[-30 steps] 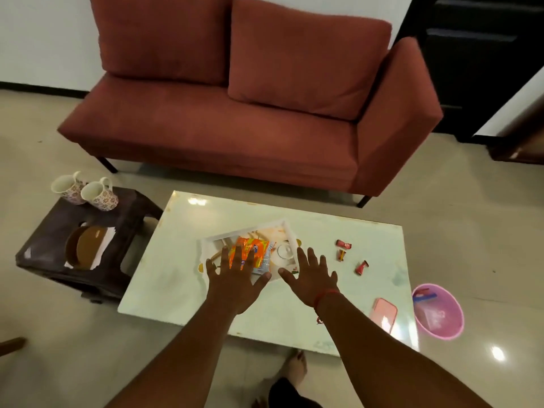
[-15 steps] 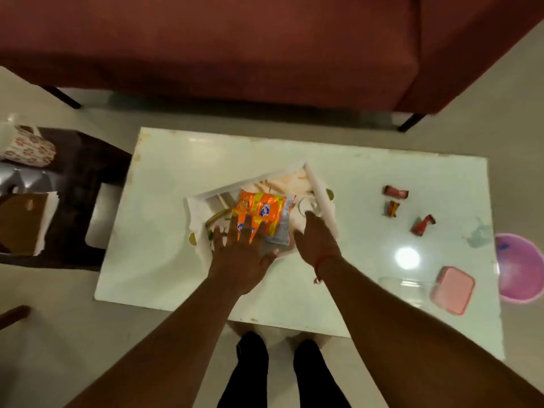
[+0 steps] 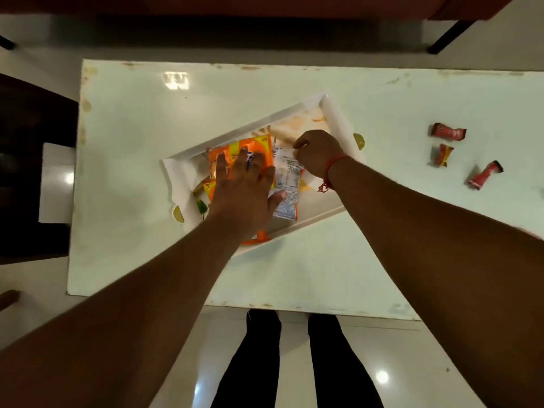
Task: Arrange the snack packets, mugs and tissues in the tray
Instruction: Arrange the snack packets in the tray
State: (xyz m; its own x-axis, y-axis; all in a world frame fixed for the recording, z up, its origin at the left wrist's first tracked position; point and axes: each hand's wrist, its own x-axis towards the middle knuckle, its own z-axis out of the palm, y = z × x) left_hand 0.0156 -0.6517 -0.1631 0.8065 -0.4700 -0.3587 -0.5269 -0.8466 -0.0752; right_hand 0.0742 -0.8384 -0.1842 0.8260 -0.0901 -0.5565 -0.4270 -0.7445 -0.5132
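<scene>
A white rectangular tray point(image 3: 335, 116) lies at an angle on the pale glossy table point(image 3: 132, 142). Inside it are orange and yellow snack packets point(image 3: 253, 145), one showing its white printed back point(image 3: 287, 184). My left hand point(image 3: 244, 195) lies flat on the orange packets with fingers spread. My right hand point(image 3: 318, 154) is inside the tray with fingers curled at the top edge of the white-backed packet; whether it grips the packet I cannot tell. No mugs or tissues are in view.
Three small red wrapped candies point(image 3: 449, 132) point(image 3: 441, 154) point(image 3: 485, 175) lie on the table's right side. A dark side table point(image 3: 26, 160) stands at the left. A sofa leg point(image 3: 444, 39) shows at the top right. My legs point(image 3: 294, 363) stand at the table's near edge.
The view has tilted down and closer over the table. Both hands moved forward into the tray; the left now presses on the packets and the right has curled at the white-backed packet.
</scene>
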